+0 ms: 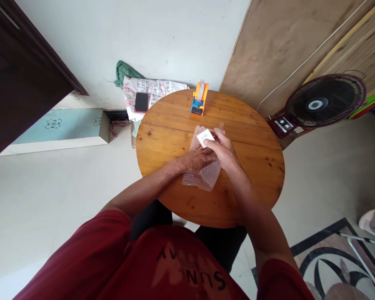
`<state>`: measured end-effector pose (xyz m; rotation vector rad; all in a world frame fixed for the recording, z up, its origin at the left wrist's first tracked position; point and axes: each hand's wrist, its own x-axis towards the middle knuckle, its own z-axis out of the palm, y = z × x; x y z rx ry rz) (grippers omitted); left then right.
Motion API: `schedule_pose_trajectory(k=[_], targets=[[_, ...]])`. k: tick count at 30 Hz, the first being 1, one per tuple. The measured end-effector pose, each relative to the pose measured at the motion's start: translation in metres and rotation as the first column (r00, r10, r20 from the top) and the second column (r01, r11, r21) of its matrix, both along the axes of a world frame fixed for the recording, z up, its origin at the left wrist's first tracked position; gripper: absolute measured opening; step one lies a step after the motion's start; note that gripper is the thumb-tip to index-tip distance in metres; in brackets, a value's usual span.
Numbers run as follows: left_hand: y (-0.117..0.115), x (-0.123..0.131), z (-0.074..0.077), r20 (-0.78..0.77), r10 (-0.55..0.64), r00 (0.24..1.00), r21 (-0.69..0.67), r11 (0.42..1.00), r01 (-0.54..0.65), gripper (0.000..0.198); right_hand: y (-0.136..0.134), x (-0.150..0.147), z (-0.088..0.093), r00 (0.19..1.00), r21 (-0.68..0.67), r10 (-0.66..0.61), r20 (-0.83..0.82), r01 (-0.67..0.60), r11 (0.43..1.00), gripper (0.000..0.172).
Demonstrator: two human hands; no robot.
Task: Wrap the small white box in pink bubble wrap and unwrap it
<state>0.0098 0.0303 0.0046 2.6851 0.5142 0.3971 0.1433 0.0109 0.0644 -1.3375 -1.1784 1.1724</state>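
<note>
A small white box [205, 137] with faint print on top is gripped in my right hand [225, 151], the thumb lying across its near corner. Under both hands a sheet of clear bubble wrap [197, 181] is spread on the round wooden table [165, 137]. My left hand [198, 161] rests palm down on the wrap, just below the box. Its fingers reach to the right and are partly hidden by my right hand. Beyond the wrap stands an orange and blue tape dispenser [200, 100] with a roll of clear tape.
A dark phone [141, 102] with a red edge lies on printed white sacking [162, 89] left of the table's far edge. A green bag [126, 71] is behind it. To the right stands a dark fan [325, 100]. The wall closes off the far side.
</note>
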Motion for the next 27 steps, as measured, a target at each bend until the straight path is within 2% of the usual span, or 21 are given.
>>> schedule_pose_trajectory(k=[3, 6, 10, 13, 16, 19, 23, 25, 27], targets=[[-0.001, -0.002, 0.003, -0.015, 0.052, 0.999, -0.012, 0.999, -0.052, 0.082, -0.015, 0.032, -0.007, 0.996, -0.045, -0.059, 0.062, 0.062, 0.997, 0.045], [0.0, -0.002, 0.004, 0.023, 0.058, 0.998, -0.05, 0.997, -0.057, 0.079, -0.032, 0.055, -0.012, 0.994, -0.081, -0.11, 0.028, 0.112, 0.99, 0.049], [0.008, -0.006, 0.003, 0.138, 0.076, 0.988, -0.147, 0.988, -0.056, 0.066, -0.046, 0.066, -0.023, 0.984, -0.1, -0.175, -0.017, 0.172, 0.98, 0.048], [0.015, -0.012, 0.003, 0.123, 0.122, 0.985, -0.171, 0.98, -0.1, 0.066, -0.049, 0.067, -0.03, 0.986, -0.059, -0.166, -0.03, 0.165, 0.985, 0.051], [0.018, -0.016, 0.005, 0.077, 0.144, 0.987, -0.157, 0.979, -0.131, 0.072, -0.05, 0.067, -0.036, 0.991, 0.006, -0.134, 0.002, 0.134, 0.991, 0.058], [0.02, -0.019, 0.007, 0.105, 0.134, 0.985, -0.167, 0.979, -0.116, 0.077, -0.049, 0.067, -0.038, 0.988, 0.106, -0.078, 0.137, 0.063, 0.992, 0.062], [0.021, -0.021, 0.008, 0.168, 0.12, 0.978, -0.186, 0.979, -0.089, 0.076, -0.047, 0.068, -0.041, 0.904, 0.153, 0.032, 0.426, -0.107, 0.982, 0.062], [0.022, -0.023, 0.008, 0.179, 0.119, 0.977, -0.189, 0.978, -0.085, 0.073, -0.047, 0.069, -0.044, 0.857, 0.149, 0.075, 0.51, -0.174, 0.973, 0.066], [0.022, -0.023, 0.009, 0.182, 0.112, 0.977, -0.193, 0.978, -0.076, 0.072, -0.048, 0.07, -0.046, 0.835, 0.146, 0.078, 0.545, -0.186, 0.972, 0.071]])
